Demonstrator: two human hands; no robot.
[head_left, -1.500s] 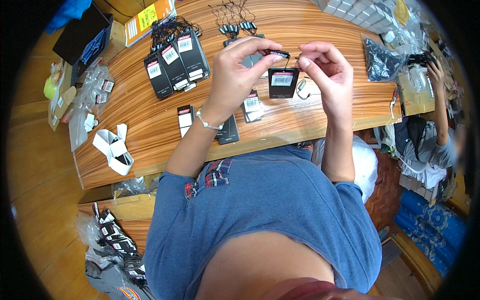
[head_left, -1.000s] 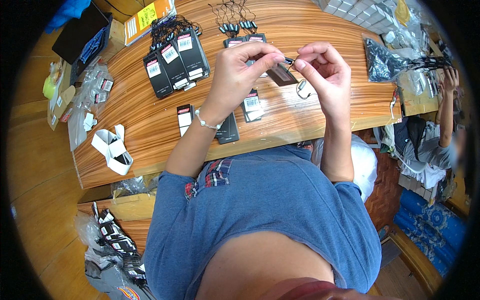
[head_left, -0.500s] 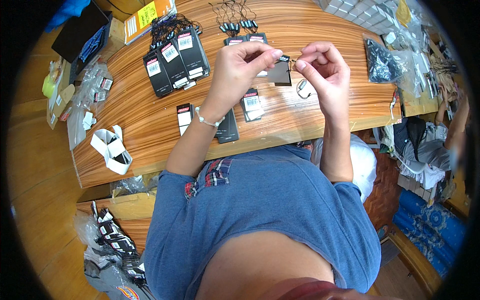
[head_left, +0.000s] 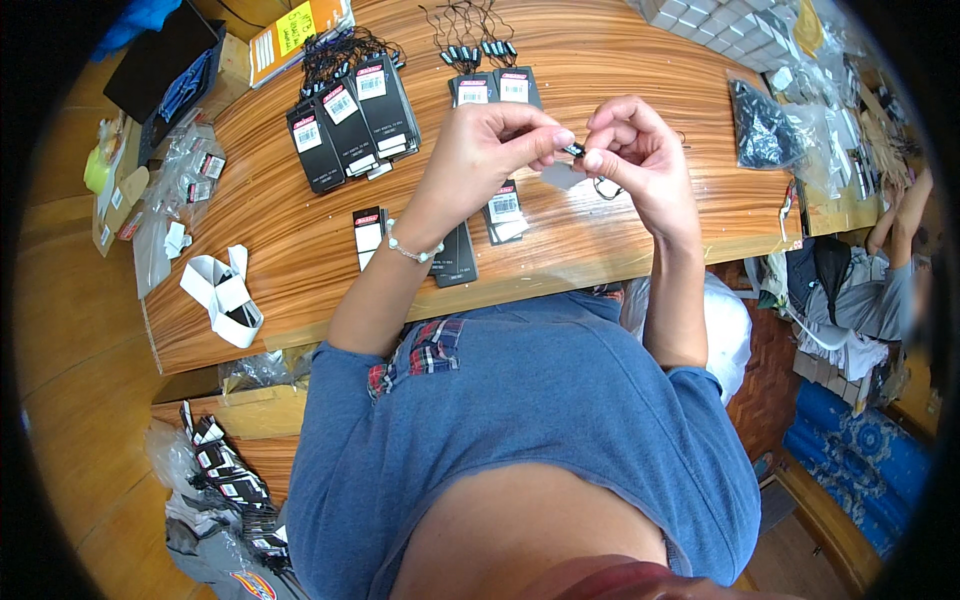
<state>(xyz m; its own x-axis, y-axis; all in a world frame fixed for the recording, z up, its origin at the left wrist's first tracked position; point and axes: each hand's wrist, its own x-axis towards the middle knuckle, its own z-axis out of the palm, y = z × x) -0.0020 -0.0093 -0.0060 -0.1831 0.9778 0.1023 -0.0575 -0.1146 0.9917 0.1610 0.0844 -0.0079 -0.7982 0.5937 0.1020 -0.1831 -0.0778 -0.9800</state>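
Note:
Above the wooden table, my left hand (head_left: pixel 500 138) pinches a small black string seal (head_left: pixel 574 150) between thumb and fingers. My right hand (head_left: pixel 645 165) is closed at the other side of the seal, thumb against fingertips, on its thin black cord. A grey-looking hang tag (head_left: pixel 562 177) hangs just under the fingertips, seen at a slant. Beside it a dark cord loop (head_left: pixel 607 190) shows below my right thumb. Nearest to my left wrist lie a small pile of hang tags (head_left: pixel 505 208) and some black tags (head_left: pixel 462 258), partly hidden by the forearm.
Stacks of black hang tags with cords (head_left: pixel 345 120) stand at the back left, with more strung tags (head_left: pixel 495 85) beyond my hands. A white band roll (head_left: pixel 225 300) lies front left. A bag of black pieces (head_left: pixel 765 125) and white boxes (head_left: pixel 715 35) are at right.
Both hands have come slightly lower and closer together around the seal. The hanging tag has swung from upright and dark to slanted and grey.

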